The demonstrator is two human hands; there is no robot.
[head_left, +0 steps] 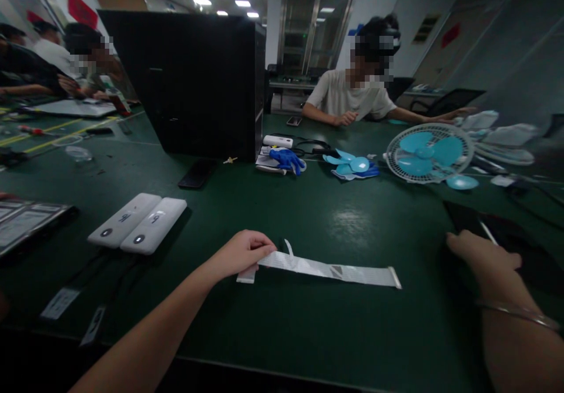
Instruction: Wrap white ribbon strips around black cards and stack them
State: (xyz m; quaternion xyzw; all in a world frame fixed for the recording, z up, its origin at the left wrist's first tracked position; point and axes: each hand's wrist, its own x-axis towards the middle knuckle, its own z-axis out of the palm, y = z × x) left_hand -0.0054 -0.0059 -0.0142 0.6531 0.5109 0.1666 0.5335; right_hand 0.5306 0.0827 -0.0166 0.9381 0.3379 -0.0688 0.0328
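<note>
My left hand (244,254) pinches a flat white ribbon cable (304,265) near its left end, with thumb and fingers closed on it. The cable stretches rightward over the green table to a connector (394,278). A small strip (288,248) sticks up from it beside my fingers, and a short folded end (247,275) shows below them. Far to the right, my right hand (484,261) is curled over a flat black item (537,258). A thin silvery stick-like thing (488,232) shows just beyond its knuckles. The fingertips of that hand are hidden.
Two white power banks (154,225) with tagged cords lie left. A large black box (185,81) stands behind, near a phone (197,174), blue gloves (287,161), loose fan blades (350,164) and a fan (427,152). A person (352,96) sits opposite.
</note>
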